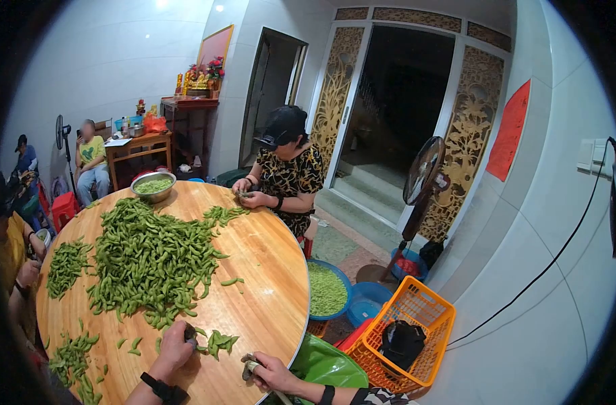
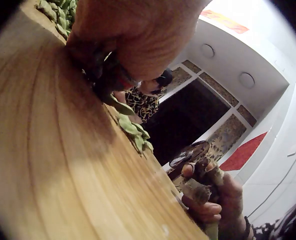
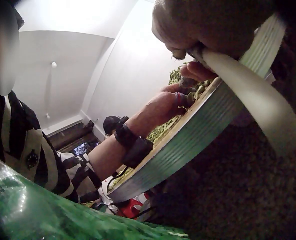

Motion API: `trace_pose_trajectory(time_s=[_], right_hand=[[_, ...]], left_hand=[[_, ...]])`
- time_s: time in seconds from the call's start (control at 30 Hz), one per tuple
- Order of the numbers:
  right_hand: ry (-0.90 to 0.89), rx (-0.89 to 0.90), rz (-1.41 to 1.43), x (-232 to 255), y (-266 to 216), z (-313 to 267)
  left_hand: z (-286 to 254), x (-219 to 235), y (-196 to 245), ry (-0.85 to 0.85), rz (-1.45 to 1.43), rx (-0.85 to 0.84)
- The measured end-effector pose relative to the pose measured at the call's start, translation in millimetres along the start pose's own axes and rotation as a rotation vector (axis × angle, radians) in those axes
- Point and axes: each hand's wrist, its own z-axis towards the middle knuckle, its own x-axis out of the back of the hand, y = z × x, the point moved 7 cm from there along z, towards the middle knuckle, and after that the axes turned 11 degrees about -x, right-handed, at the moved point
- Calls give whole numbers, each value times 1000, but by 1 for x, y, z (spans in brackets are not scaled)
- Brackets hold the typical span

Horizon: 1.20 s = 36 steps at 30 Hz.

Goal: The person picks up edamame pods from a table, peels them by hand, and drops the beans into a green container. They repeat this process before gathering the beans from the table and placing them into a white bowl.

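Note:
My left hand (image 1: 178, 345) is low over the round wooden table (image 1: 267, 287), beside a small cluster of edamame pods (image 1: 220, 342). Dark coverings wrap its curled fingers, and a green pod (image 2: 119, 106) shows at the fingertips in the left wrist view. Near the table's front edge, my right hand (image 1: 273, 373) has curled fingers with greyish wrapped tips. From its grip a long, pale, smooth strip (image 3: 253, 90) hangs down past the edge; what it belongs to is hidden. A large heap of edamame pods (image 1: 153, 256) covers the table's middle.
Smaller pod piles (image 1: 68, 266) lie on the left. A metal bowl (image 1: 153, 185) of shelled beans stands at the far edge. A person (image 1: 291, 169) works opposite, another sits left. A green bag (image 1: 328, 364), orange crate (image 1: 416, 317) and blue basin (image 1: 328, 290) are at the right.

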Motion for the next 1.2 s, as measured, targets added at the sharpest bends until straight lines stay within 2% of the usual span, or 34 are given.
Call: trace_pose_trajectory(time_s=[0.13, 0.93, 1.2], right_hand=[[-1, 5, 16, -1, -6, -4], [9, 52, -21, 1, -3, -1], [-12, 66, 27, 0, -8, -6]], left_hand=[[1, 5, 11, -10, 38, -23], [1, 4, 11, 20, 74, -80], [-3, 0, 1, 45, -17, 31]])
